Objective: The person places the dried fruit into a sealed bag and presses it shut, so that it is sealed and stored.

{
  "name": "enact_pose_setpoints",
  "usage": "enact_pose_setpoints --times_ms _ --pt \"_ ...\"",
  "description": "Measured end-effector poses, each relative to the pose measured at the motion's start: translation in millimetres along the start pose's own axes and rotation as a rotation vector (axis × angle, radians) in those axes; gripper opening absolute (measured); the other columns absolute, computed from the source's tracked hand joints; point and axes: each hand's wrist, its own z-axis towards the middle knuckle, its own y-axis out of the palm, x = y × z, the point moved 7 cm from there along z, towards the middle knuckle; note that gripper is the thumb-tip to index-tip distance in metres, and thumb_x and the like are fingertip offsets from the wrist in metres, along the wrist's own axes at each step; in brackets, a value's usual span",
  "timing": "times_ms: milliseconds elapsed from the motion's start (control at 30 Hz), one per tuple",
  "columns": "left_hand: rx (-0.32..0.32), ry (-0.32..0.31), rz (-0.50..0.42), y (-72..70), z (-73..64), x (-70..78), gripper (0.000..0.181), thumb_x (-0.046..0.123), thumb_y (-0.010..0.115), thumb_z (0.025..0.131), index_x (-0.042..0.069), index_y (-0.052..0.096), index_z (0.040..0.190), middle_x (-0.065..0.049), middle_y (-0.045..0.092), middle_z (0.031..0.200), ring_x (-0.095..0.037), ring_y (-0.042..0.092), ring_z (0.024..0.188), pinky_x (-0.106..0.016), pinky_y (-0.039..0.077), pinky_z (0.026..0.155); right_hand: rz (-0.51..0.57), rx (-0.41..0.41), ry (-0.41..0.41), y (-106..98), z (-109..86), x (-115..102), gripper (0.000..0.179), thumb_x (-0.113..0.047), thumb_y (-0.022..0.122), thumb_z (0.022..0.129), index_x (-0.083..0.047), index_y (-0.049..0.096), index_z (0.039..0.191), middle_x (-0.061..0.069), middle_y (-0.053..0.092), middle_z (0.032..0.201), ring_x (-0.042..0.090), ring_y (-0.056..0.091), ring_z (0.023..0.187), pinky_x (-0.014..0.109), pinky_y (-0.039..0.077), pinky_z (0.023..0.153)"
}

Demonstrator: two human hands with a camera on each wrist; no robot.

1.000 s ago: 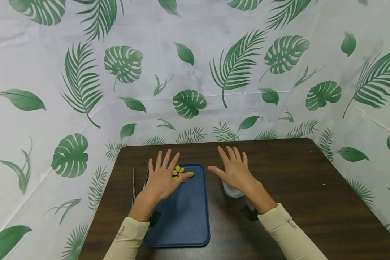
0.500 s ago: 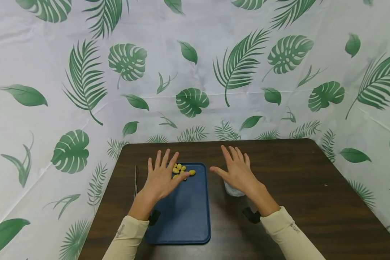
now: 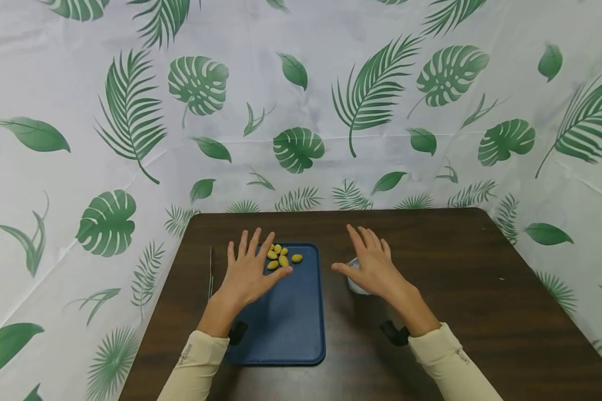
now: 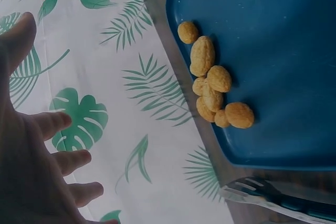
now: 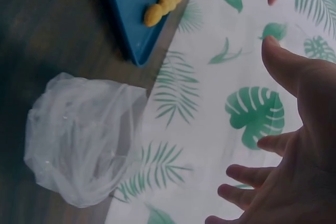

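Observation:
My left hand [image 3: 247,277] hovers over the left part of a blue tray [image 3: 292,328], fingers spread and holding nothing. Several small yellow lumpy pieces, like nuggets or puffed snacks [image 4: 202,56], lie in a cluster at the tray's far end. The left hand hides part of that cluster in the head view. My right hand [image 3: 376,270], likewise spread and holding nothing, is above a crumpled clear plastic bag [image 5: 79,140] that stands on the table, partly covered by the hand in the head view.
Left of the tray lies a long thin metal utensil, like tongs [image 3: 211,273]; its slotted end [image 4: 252,187] shows in the left wrist view. The brown wooden table [image 3: 461,301] reaches back to a leaf-printed white cloth [image 3: 301,83].
The head view has tilted slightly downward, so table and tray sit higher in it. My right hand has shifted slightly right, uncovering more of the bag. Both hands stay spread.

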Motion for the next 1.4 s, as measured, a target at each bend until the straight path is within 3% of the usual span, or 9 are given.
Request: enact_pose_setpoints --times_ms 600,1133,1400 --pt "0.03 -0.016 -0.016 5.8 -10.3 -12.9 0.096 0.066 0.063 0.093 0.022 0.019 0.167 -0.015 0.01 0.175 -0.045 0.003 0.161 -0.073 0.004 0.123 0.035 0.001 0.031 12.9 -19.0 28.1 0.104 -0.054 0.075 0.09 -0.007 0.019 0.164 0.029 0.027 0.164 0.048 0.022 0.153 0.075 0.011 0.118" --pt "0.015 -0.072 -0.008 10.4 -13.2 -24.7 0.093 0.061 0.062 0.096 0.019 0.02 0.167 -0.018 0.012 0.174 -0.045 0.005 0.16 -0.073 0.006 0.122 0.045 0.021 0.075 28.0 -24.4 57.2 0.108 -0.05 0.082 0.085 -0.003 0.023 0.162 0.032 0.029 0.162 0.051 0.024 0.15 0.077 0.014 0.116" --pt "0.061 -0.081 -0.021 12.3 -15.3 -30.9 0.092 0.059 0.065 0.096 0.016 0.024 0.166 -0.02 0.017 0.172 -0.047 0.011 0.159 -0.074 0.009 0.121 0.121 0.039 0.139 39.6 -24.5 75.8 0.123 -0.055 0.083 0.082 -0.004 0.007 0.165 0.033 0.02 0.166 0.054 0.024 0.15 0.076 0.024 0.116"
